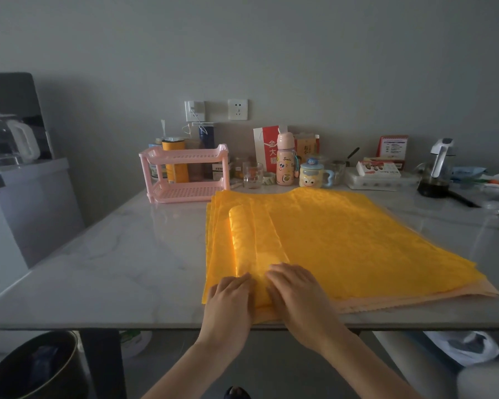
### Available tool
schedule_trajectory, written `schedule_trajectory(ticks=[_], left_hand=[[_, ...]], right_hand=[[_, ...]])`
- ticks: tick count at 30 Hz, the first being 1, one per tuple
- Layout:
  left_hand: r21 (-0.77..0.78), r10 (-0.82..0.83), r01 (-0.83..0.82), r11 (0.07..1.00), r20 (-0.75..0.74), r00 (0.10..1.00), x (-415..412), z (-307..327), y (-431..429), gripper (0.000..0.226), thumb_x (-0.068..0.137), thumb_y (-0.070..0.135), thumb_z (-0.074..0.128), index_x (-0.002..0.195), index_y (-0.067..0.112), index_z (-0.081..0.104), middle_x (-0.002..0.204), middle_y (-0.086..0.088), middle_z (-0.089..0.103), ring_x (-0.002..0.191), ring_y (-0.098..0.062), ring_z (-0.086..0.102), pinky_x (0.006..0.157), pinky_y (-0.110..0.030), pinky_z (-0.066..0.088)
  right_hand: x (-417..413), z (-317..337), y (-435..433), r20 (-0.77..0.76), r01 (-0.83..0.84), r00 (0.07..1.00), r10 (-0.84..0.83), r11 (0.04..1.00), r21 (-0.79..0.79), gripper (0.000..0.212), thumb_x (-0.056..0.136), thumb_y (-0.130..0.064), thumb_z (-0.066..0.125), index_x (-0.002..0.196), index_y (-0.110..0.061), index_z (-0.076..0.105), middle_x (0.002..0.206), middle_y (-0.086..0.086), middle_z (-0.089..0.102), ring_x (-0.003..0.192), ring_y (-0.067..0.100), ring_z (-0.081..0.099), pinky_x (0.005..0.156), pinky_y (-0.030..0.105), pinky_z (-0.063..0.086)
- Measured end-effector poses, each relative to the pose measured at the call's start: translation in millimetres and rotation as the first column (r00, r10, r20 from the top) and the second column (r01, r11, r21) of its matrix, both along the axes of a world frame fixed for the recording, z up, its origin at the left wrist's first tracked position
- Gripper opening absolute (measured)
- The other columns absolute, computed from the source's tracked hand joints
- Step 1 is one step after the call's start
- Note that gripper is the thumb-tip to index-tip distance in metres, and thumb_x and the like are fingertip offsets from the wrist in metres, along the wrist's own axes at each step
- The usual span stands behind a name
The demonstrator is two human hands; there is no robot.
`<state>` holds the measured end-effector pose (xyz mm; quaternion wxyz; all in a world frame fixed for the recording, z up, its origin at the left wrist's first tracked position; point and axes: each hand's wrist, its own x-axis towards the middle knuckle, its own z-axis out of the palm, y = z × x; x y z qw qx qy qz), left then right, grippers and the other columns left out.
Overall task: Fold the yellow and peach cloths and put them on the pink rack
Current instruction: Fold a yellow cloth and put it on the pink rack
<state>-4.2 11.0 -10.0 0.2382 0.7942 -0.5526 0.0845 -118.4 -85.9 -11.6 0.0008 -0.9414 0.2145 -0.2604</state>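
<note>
The yellow cloth [343,240] lies spread on the table [113,254] over the peach cloth [415,301], its left side turned in narrow folds. Both hands, the left hand [231,300] and the right hand [296,295], press flat-fingered on the fold's near end, gripping nothing. Folding looks barely begun, and the wide right part likely needs bringing over next; the near hem sits at the table's front edge, bare table lies left, and the pink rack [185,154] stands just beyond the far-left corner.

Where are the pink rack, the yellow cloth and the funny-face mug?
pink rack [185,192]: head view, on its bottom shelf.
yellow cloth [343,234]: head view, on its flat middle.
funny-face mug [310,180]: head view, on its yellow body.
</note>
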Motion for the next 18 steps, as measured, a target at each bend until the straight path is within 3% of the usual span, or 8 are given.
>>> schedule_trajectory(ticks=[2, 3, 5, 10, 14, 16, 18], left_hand=[[-0.006, 0.013, -0.014, 1.0, -0.061, 0.998, 4.1, 5.5, -4.7, 0.032, 0.099, 0.023, 0.034, 0.124, 0.024, 0.054, 0.132, 0.009, 0.052, 0.125, -0.014, 0.037, 0.1, -0.026, 0.024], [0.008, 0.038, -0.038, 0.999, -0.093, 0.995, 6.9, 10.5, -8.5, 0.031, 0.098, 0.024, 0.034, 0.117, 0.024, 0.058, 0.125, 0.008, 0.056, 0.12, -0.016, 0.039, 0.097, -0.028, 0.025], [0.077, 0.105, -0.094, 0.993, -0.152, 0.983, 14.2, 21.9, -23.0, 0.031, 0.097, 0.028, 0.034, 0.107, 0.023, 0.063, 0.116, 0.003, 0.06, 0.115, -0.022, 0.039, 0.093, -0.031, 0.027], [0.346, 0.297, -0.198, 0.917, -0.262, 0.918, 31.3, 42.2, -74.6, 0.048, 0.09, 0.054, 0.042, 0.096, 0.013, 0.065, 0.115, -0.005, 0.057, 0.124, -0.034, 0.032, 0.1, -0.041, 0.025], [0.292, 0.364, -0.277, 0.916, -0.311, 0.878, 37.2, 44.0, -105.5, 0.04, 0.087, 0.049, 0.052, 0.102, 0.014, 0.065, 0.12, -0.004, 0.055, 0.127, -0.034, 0.029, 0.099, -0.039, 0.025], [0.25, 0.376, -0.302, 0.92, -0.345, 0.86, 37.8, 41.5, -110.1, 0.03, 0.089, 0.037, 0.053, 0.102, 0.013, 0.064, 0.12, -0.004, 0.055, 0.125, -0.032, 0.031, 0.1, -0.038, 0.025], [0.222, 0.376, -0.317, 0.922, -0.318, 0.87, 40.3, 37.0, -103.7, 0.026, 0.089, 0.03, 0.05, 0.101, 0.012, 0.064, 0.12, -0.005, 0.054, 0.122, -0.033, 0.032, 0.099, -0.039, 0.026]], right_hand=[[-7.2, 0.6, 1.5, -0.137, -0.002, 0.99, 0.018, 0.993, 0.119, 0.083, 0.085, -0.058, -0.009, 0.139, -0.018, 0.04, 0.149, -0.001, 0.033, 0.141, 0.014, 0.025, 0.113, 0.027, 0.006], [-9.0, 0.6, 0.7, -0.198, 0.006, 0.98, 0.024, 0.989, 0.147, 0.091, 0.079, -0.063, -0.014, 0.145, -0.018, 0.028, 0.155, -0.002, 0.02, 0.144, 0.012, 0.012, 0.112, 0.027, -0.006], [-6.6, 2.7, -1.5, -0.25, 0.011, 0.968, 0.018, 0.993, 0.114, 0.089, 0.078, -0.064, -0.009, 0.147, -0.017, 0.022, 0.156, 0.0, 0.016, 0.144, 0.012, 0.008, 0.112, 0.03, -0.014], [0.0, 11.1, -2.3, -0.222, 0.0, 0.975, 0.024, 0.994, 0.106, 0.09, 0.062, -0.048, 0.003, 0.138, -0.014, 0.037, 0.148, 0.003, 0.034, 0.14, 0.014, 0.024, 0.112, 0.031, -0.013], [2.2, 14.4, -1.1, -0.173, -0.015, 0.984, 0.036, 0.992, 0.124, 0.093, 0.06, -0.042, -0.003, 0.14, -0.016, 0.036, 0.149, 0.002, 0.034, 0.138, 0.011, 0.026, 0.113, 0.027, -0.004], [1.2, 11.8, -4.3, -0.09, -0.008, 0.996, 0.021, 0.99, 0.141, 0.078, 0.072, -0.035, 0.003, 0.134, -0.016, 0.046, 0.139, 0.002, 0.048, 0.13, 0.013, 0.041, 0.114, 0.028, 0.005], [-1.2, 9.0, -7.6, -0.045, -0.026, 0.999, 0.03, 0.996, 0.082, 0.046, 0.077, -0.019, 0.034, 0.113, -0.018, 0.062, 0.112, -0.004, 0.065, 0.104, 0.01, 0.061, 0.112, 0.032, 0.027]])
